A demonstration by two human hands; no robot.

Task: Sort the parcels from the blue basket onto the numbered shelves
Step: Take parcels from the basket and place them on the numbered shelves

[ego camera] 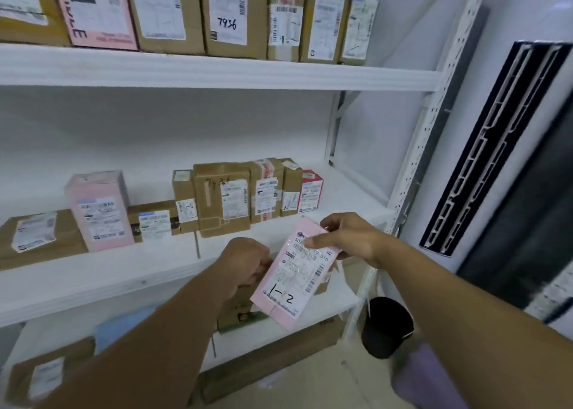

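I hold a flat pink parcel (294, 276) in front of the middle shelf (93, 280), its white label facing me with "1-2" handwritten near the bottom. My right hand (347, 238) grips its top edge, thumb across the label. My left hand (245, 264) holds its left edge, fingers curled behind it. The parcel is tilted, its top leaning to the right. The blue basket is out of view.
Brown and pink boxes (223, 197) stand in a row at the back of the middle shelf. More boxes (232, 14) fill the upper shelf. The lower shelf holds cartons (238, 312). A white perforated upright (434, 123) and a black bin (387, 328) are on the right.
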